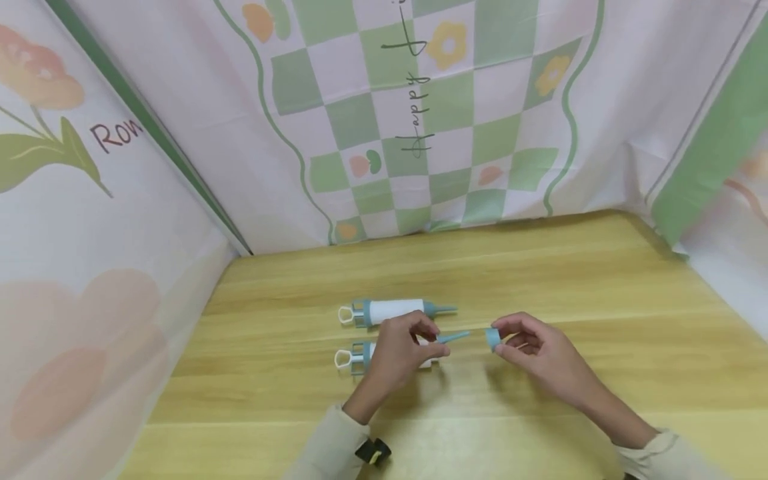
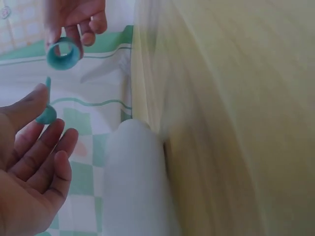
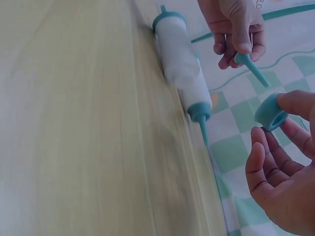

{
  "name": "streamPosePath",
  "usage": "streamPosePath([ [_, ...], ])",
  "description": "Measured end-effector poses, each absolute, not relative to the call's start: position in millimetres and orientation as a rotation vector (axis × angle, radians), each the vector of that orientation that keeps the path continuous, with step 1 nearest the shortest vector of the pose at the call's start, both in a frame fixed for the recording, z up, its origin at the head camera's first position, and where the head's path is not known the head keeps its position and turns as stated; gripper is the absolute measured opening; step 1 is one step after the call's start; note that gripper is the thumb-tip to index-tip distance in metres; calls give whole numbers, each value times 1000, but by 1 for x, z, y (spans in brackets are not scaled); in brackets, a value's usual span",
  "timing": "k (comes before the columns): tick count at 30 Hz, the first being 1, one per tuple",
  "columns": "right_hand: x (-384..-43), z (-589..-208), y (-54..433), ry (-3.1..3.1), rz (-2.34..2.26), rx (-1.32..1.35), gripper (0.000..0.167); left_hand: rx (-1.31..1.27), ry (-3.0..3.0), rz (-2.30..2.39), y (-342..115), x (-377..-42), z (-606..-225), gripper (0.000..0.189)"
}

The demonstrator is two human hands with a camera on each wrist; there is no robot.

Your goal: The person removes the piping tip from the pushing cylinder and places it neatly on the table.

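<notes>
My left hand [image 1: 401, 348] pinches a slim teal nozzle [image 1: 456, 337] between thumb and fingertips; its wider round base sits at the fingers, its thin tip points right. In my right hand [image 1: 545, 355] a short teal ring [image 1: 493, 339] is gripped by its edge, facing the nozzle tip with a small gap between. The right wrist view shows the hollow ring [image 3: 270, 112] just below the nozzle [image 3: 256, 73]. Under my left hand lies a white barrel with a teal end [image 1: 360, 359] and a white pull handle [image 1: 343, 359], its middle hidden by the hand.
Behind it lies a similar syringe-like dispenser [image 1: 396, 309], with a teal nozzle [image 1: 445, 309] on its right end. Both rest on a wood-grain table [image 1: 270, 400]. A patterned cloth [image 1: 444, 133] hangs at the table's back edge, with printed cloth at the sides.
</notes>
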State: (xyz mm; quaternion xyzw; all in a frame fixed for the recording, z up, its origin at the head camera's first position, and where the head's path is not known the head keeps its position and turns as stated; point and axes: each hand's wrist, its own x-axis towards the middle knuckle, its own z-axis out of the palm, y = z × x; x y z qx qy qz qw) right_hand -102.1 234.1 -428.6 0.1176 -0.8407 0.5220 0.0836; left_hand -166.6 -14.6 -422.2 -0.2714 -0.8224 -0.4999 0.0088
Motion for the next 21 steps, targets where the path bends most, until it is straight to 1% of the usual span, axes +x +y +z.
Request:
streamPosePath([
  [3,-102,-430,247,-2559,1497,333,25,-860,-2620,-1518,-7,-170,-419,22],
  [13,-100,-435,283,-2637,1389,290,30,-898,-2741,-1637,12,-177,-412,21],
  [17,-103,-437,288,-2664,1312,292,32,-925,-2791,-1419,22,-179,-416,24],
  [21,-105,-441,290,-2693,1259,281,34,-958,-2833,-1058,33,-177,-419,24],
])
